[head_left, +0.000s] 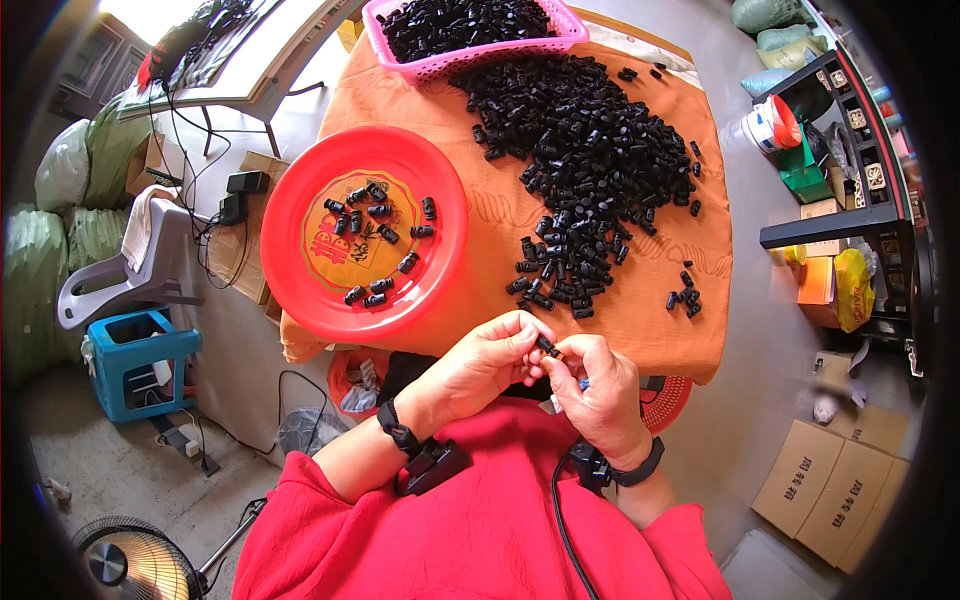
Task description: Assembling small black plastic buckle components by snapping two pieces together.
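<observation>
Left hand [478, 366]: fingertips pinching the black part [547, 345].
Right hand [602, 395]: thumb and finger pinching its near end.
Part: between both hands' fingertips.
Part feel: probably light, stiff, slightly slippery; grip its sides.

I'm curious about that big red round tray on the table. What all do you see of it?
The round, red, plastic-looking tray has a wide rim and a yellow printed disc in its centre. It lies face up on the orange patterned cloth, its left side seeming to overhang the edge. Scattered inside are about a dozen small black cylindrical pieces.
</observation>
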Demonstrator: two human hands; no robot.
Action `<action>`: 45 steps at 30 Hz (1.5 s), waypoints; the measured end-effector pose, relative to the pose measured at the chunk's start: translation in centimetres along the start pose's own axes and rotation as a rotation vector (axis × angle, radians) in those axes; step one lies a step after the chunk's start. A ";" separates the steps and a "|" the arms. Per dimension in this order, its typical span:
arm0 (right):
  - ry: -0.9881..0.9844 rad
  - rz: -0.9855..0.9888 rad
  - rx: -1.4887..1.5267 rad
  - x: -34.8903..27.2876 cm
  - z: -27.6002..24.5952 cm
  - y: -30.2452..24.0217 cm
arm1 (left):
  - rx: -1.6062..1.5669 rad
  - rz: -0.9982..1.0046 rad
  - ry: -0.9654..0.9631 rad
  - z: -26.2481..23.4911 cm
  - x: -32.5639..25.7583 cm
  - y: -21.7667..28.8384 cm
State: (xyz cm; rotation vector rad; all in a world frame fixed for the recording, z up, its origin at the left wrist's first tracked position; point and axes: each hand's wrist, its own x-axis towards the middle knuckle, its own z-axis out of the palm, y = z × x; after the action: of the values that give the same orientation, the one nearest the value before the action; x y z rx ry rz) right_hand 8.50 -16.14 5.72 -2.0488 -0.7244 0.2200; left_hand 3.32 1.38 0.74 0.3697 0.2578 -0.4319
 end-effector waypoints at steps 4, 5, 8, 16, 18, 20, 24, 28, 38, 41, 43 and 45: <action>0.011 -0.023 -0.010 0.0 -0.1 0.0 | 0.000 0.013 -0.021 0.0 0.0 0.0; 0.017 -0.002 0.013 -0.1 0.0 0.0 | 0.006 0.016 -0.019 0.1 0.0 0.1; 0.030 0.049 0.072 -0.2 0.0 -0.3 | -0.005 0.013 0.007 0.4 -0.1 0.3; -0.010 0.189 0.177 -0.1 -0.6 -0.4 | 0.027 -0.039 0.007 0.7 -0.6 0.1; 0.017 0.099 0.087 -0.1 -0.5 0.0 | 0.034 -0.050 -0.005 0.6 -0.6 -0.1; 0.028 0.073 0.064 0.1 -0.6 0.0 | 0.059 -0.033 -0.012 0.7 -0.6 -0.1; 0.004 0.104 0.064 0.0 -0.7 0.0 | 0.088 -0.042 0.000 0.9 -0.6 0.0; -0.001 0.120 0.079 0.1 -0.8 -0.2 | 0.110 -0.025 0.002 0.8 -0.6 -0.2; -0.039 0.095 0.077 0.2 -0.7 -0.4 | 0.109 -0.004 -0.021 0.8 -0.7 -0.4; -0.029 0.116 0.067 0.2 -0.7 -0.8 | 0.110 0.009 0.017 0.7 -0.6 -0.7; -0.031 0.171 0.083 0.2 -0.8 -1.1 | 0.103 0.005 0.020 0.5 -0.7 -0.7; 0.027 0.274 0.122 0.3 -0.8 -1.3 | 0.096 0.000 0.022 0.5 -0.7 -0.7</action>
State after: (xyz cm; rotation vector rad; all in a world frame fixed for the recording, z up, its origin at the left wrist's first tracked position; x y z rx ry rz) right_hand 8.51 -15.99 7.28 -2.0255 -0.4010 0.3822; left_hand 2.46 0.81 1.19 0.4683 0.2591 -0.4415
